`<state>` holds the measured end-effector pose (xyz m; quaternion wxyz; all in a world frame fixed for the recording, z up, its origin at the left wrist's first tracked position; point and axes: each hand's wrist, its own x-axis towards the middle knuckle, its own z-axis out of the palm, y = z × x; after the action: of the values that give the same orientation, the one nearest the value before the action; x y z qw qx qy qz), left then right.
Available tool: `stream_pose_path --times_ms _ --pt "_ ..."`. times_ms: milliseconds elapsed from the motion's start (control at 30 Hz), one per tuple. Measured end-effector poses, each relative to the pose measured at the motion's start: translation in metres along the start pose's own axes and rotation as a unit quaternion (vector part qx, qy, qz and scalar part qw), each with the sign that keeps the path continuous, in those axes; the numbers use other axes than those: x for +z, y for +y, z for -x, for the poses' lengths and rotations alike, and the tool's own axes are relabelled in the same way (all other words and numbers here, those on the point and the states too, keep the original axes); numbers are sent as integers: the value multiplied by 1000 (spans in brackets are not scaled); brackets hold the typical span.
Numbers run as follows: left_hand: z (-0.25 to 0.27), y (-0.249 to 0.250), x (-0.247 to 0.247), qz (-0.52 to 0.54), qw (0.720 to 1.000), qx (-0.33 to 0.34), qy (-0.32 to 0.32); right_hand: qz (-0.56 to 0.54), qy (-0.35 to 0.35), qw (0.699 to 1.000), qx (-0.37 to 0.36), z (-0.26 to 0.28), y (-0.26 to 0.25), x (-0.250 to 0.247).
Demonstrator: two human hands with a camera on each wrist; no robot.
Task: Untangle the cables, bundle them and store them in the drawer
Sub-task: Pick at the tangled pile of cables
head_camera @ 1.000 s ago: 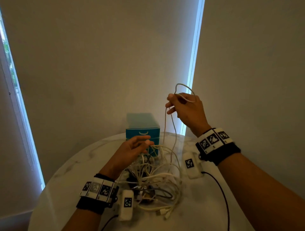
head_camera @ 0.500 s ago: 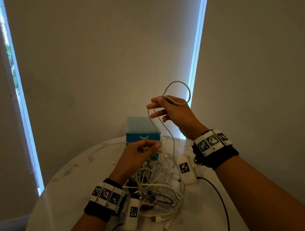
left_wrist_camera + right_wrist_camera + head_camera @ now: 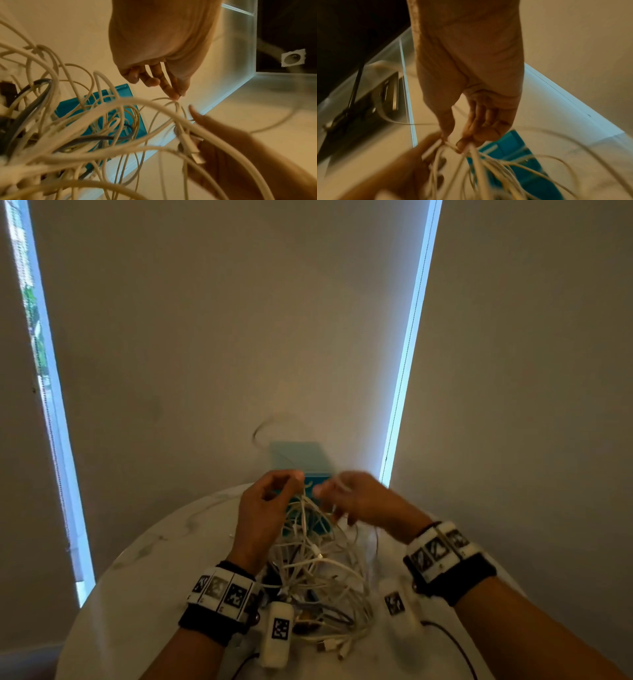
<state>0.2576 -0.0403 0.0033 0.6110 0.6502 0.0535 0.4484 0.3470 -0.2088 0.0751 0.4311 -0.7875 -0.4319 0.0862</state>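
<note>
On a round marble-look table [image 3: 144, 594], a glossy teal drawer box [image 3: 301, 457] sits at centre frame behind tangled cream cables [image 3: 318, 573]. Left hand [image 3: 263, 515] and blurred right hand [image 3: 363, 501] each pinch thin strands.

This looks like a room in a home, with a round marble worktop [image 3: 144, 546] set by plain walls [image 3: 222, 320] and tall windows [image 3: 406, 354] covered by blinds.
</note>
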Motion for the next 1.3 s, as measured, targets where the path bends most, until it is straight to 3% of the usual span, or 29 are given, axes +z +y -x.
stream_pose_path --times_ms 100,200,267,400,467,633,800,867,900,1033,1167,1233,1300 --pt "-7 -3 -3 8 999 33 29 119 -58 991 -11 7 26 20" --pt "-11 2 -11 38 995 60 67 202 -156 966 27 9 28 12" --pt "-12 8 -15 53 993 63 81 222 -170 959 53 8 28 2" --pt "-9 9 -9 40 996 65 56 77 37 996 20 2 19 -8" --pt "-8 8 -8 42 996 64 43 -47 76 996 19 1 6 -3" --pt "-5 9 -14 39 997 65 25 -303 109 946 38 -4 -7 -7" --pt "-5 -1 -24 15 999 13 47 -377 220 898 51 -11 -15 -38" --pt "-8 -3 -26 28 996 -30 76 -427 215 878 37 -11 -20 -47" --pt "-9 -4 -27 41 994 -49 86 -436 189 879 34 -11 -23 -49" --pt "-13 -4 -32 156 979 -117 55 -290 90 952 48 -6 -24 -42" --pt "-14 1 -34 227 953 -202 -20 -194 93 975 50 -3 -20 -29" --pt "-12 7 -34 257 936 -229 -76 -139 40 988 51 1 -21 -20" --pt "-11 10 -31 228 936 -249 -101 -48 -29 997 50 7 -25 -6"
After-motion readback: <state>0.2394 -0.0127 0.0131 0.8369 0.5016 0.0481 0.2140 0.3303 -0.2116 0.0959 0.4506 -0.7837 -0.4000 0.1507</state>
